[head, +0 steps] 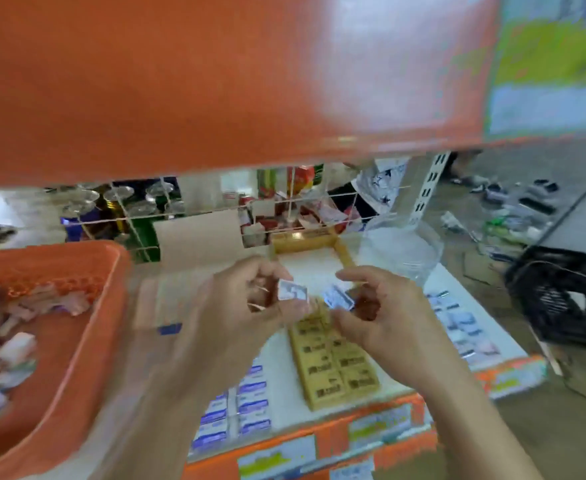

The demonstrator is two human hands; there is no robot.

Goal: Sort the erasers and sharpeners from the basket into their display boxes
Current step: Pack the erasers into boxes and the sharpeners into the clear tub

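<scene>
The frame is blurred. My left hand [246, 306] pinches a small white-and-blue eraser [292, 291] between thumb and fingers. Close beside it, my right hand [385, 306] pinches another white-and-blue eraser [338, 299]. Both hands hover above a tan display box [345, 256] with yellow-brown erasers [333, 362] in rows at its near end. On my left stands the orange basket [104, 306], holding several loose erasers [4, 355]. Rows of blue-and-white erasers [236, 410] lie on the shelf below my left hand.
An orange shelf [215, 81] hangs overhead. A clear plastic container [402, 247] stands behind the box on the right. More packets [464, 327] lie at the right of the shelf. A black crate [565, 292] sits on the floor at right.
</scene>
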